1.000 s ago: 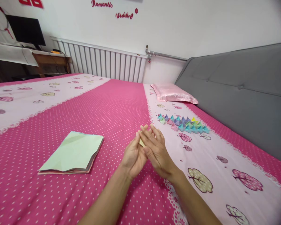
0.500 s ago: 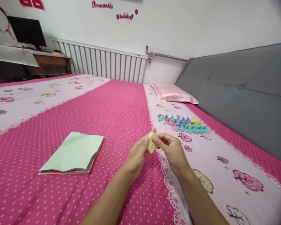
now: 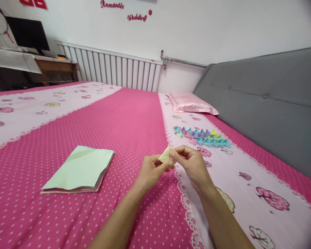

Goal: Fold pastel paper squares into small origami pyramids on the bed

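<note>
- While both hands meet above the bed (image 3: 134,117), I note the left hand (image 3: 150,169) and right hand (image 3: 194,166) each pinching one pale yellow folded paper (image 3: 166,155) at the fingertips, clear of the sheet.
- Stack (image 3: 79,169) of sheets lies flat at 9 o'clock from the hands, well apart.
- Row of folded pieces (image 3: 202,137) at 1 o'clock; pillow (image 3: 190,103) beyond it.

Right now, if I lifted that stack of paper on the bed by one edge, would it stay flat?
Probably not: the stack of paper looks like thin loose sheets, creased and bowed, so it would likely droop. It seems light, and with nothing binding it, sheets may slide apart.
</note>
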The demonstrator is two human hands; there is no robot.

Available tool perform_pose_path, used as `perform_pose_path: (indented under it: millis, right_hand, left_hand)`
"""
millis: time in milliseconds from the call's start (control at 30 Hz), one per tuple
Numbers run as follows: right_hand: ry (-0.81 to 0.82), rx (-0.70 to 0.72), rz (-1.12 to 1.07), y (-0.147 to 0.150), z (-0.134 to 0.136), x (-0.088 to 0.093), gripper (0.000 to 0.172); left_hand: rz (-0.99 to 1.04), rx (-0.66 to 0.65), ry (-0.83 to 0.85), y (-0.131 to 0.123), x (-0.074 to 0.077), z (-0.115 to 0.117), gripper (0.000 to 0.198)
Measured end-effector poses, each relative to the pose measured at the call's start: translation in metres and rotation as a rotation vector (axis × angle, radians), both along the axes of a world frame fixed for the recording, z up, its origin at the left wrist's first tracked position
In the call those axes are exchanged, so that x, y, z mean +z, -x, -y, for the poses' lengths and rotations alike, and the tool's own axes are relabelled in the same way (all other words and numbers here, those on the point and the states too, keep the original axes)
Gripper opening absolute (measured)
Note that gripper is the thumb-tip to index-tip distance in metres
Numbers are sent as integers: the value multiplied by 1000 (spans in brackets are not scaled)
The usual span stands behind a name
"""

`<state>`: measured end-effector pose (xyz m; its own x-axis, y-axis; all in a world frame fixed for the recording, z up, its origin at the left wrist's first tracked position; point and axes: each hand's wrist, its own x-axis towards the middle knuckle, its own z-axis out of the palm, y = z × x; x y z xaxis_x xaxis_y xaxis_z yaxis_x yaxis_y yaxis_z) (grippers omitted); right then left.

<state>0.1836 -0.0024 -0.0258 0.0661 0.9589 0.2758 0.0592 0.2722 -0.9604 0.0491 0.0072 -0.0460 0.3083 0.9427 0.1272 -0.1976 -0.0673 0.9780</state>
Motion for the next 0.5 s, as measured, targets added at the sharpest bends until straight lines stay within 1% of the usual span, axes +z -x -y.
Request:
perform_pose_path:
  millis: [67, 133, 200, 233, 300, 367, 433, 500]
  right_hand:
    - [9, -5, -6, -2, 0, 0, 24]
    - [22, 13, 2, -4, 0, 0, 32]
    - [36, 49, 42, -6, 0, 1, 42]
    - [37, 74, 71, -7, 1, 1, 42]
    - [25, 130, 131, -8, 2, 3, 33]
    - [0, 146, 174, -9, 3, 5, 23]
    - [-22, 107, 198, -9, 3, 5, 19]
    - [-25, 58, 196, -8, 2, 3, 20]
  left_hand:
    - [-28, 8, 1, 0, -1, 0, 22]
    - [-55, 11, -5, 1, -2, -1, 22]
    - [-82, -13, -11, 3, -3, -1, 22]
    - [-96, -31, -16, 4, -3, -1, 22]
    - [-122, -68, -41, 5, -3, -1, 23]
    - [-126, -96, -78, 6, -3, -1, 26]
    - [-106, -113, -113, 5, -3, 0, 30]
    - [-89, -90, -124, 3, -3, 0, 34]
